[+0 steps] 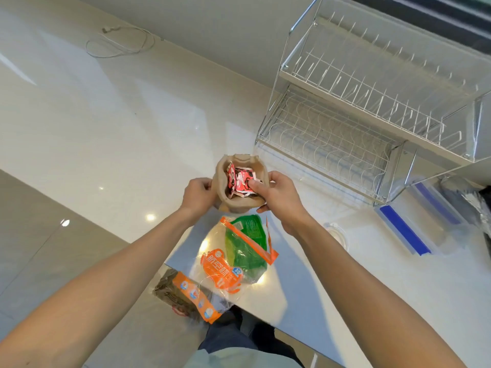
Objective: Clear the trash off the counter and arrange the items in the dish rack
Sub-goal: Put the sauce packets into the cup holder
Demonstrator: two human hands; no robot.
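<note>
I hold a brown paper bag (pixel 240 205) above the white counter's (pixel 372 288) left edge. My left hand (pixel 198 193) grips its left rim. My right hand (pixel 276 197) grips the right rim, the thumb pressing red-and-white wrappers (pixel 240 179) down inside the bag. Below the bag, a clear plastic packet with orange print (pixel 220 272) lies on the counter with a green wrapper (pixel 247 235) inside it. A two-tier wire dish rack (pixel 372 107) stands at the back right with no dishes on it.
A clear box with a blue edge (pixel 406 229) and crumpled foil (pixel 470 200) sit right of the rack. A small clear round lid (pixel 337 235) lies by my right wrist. A brown patterned bag (pixel 172 293) hangs off the counter's near corner. A white cable (pixel 119 41) lies on the floor.
</note>
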